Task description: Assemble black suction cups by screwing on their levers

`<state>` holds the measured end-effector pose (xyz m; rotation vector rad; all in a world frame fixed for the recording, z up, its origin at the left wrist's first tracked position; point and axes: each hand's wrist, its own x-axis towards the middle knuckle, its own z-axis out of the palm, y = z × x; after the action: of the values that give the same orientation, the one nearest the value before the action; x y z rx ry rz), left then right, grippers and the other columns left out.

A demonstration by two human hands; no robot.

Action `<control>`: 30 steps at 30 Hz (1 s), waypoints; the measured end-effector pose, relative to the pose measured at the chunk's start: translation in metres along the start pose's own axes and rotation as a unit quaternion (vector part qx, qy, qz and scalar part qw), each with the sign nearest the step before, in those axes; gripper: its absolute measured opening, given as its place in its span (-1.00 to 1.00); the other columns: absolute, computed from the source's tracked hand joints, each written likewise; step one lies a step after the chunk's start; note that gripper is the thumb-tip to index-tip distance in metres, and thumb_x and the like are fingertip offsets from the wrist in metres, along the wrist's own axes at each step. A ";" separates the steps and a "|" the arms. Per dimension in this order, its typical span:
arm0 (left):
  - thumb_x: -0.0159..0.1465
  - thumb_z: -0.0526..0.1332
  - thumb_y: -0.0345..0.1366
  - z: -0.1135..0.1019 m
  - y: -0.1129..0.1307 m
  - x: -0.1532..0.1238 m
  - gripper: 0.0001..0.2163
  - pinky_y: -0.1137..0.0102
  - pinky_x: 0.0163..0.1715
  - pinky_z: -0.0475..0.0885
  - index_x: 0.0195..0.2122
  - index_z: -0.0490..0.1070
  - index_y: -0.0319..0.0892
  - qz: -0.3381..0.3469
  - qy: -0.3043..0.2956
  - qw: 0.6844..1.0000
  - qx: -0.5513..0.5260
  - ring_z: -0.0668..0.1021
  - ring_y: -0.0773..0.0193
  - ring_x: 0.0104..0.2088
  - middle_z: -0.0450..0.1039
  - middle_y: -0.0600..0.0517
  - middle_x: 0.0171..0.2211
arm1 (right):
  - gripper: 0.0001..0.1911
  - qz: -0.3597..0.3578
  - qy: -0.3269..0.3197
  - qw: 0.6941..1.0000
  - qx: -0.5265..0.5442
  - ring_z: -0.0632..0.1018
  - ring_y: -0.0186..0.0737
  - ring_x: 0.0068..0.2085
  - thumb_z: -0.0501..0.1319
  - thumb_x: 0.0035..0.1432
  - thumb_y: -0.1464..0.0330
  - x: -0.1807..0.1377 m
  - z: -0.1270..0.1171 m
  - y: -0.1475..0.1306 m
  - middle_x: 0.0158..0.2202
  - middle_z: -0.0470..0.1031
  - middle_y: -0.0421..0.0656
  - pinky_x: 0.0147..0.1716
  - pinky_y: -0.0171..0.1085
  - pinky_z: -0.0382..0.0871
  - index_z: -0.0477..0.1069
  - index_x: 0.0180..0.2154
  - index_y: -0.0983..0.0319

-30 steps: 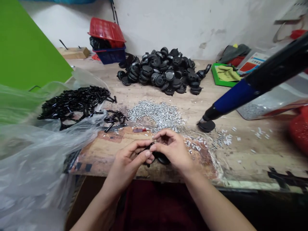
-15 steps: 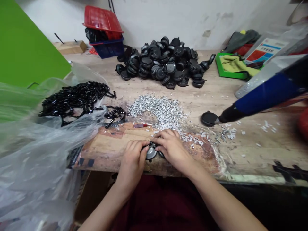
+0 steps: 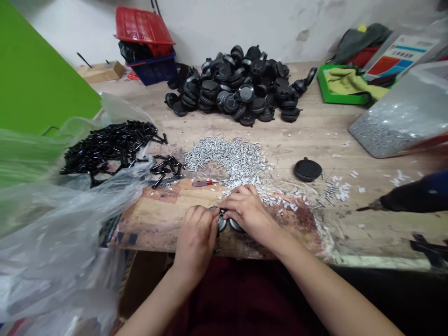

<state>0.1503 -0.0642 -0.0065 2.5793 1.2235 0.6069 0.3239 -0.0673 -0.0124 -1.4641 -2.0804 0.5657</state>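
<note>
A pale wooden bench (image 3: 353, 233) fills most of the frame. At upper centre stands a large heap of black round pieces (image 3: 229, 102); whether these are finished or waiting, I cannot tell. A heap of black rods (image 3: 105, 149) at left and silver pins (image 3: 224, 156) at centre lie loose, so much appears left to do. The power driver (image 3: 406, 196) lies at the right edge, untouched. At lower centre, the left hand (image 3: 196, 235) and right hand (image 3: 247, 207) are drawn together, fingertips pinching a pair of round pieces (image 3: 236, 225) where they meet; fingers hide the exact grip. This pair seems partway through handling, its joint not visibly complete. Smallest, white sleeves (image 3: 285, 204) lie scattered right of centre.
</note>
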 end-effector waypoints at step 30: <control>0.34 -0.03 -0.42 -0.004 0.004 -0.005 -0.81 0.42 -0.48 0.32 -0.29 0.37 -0.18 0.023 -0.095 0.990 0.106 0.40 0.28 -0.47 0.33 0.01 -0.40 | -0.92 -0.014 -0.011 1.000 -0.009 0.40 -0.11 -0.12 0.26 0.14 0.38 0.005 -0.006 -0.002 -0.31 0.57 -0.16 -0.04 -0.04 0.10 0.55 -0.31 0.17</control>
<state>0.1482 -0.0705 -0.0033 2.7694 1.2265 0.2412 0.3248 -0.0635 -0.0054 -1.4438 -2.1254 0.5562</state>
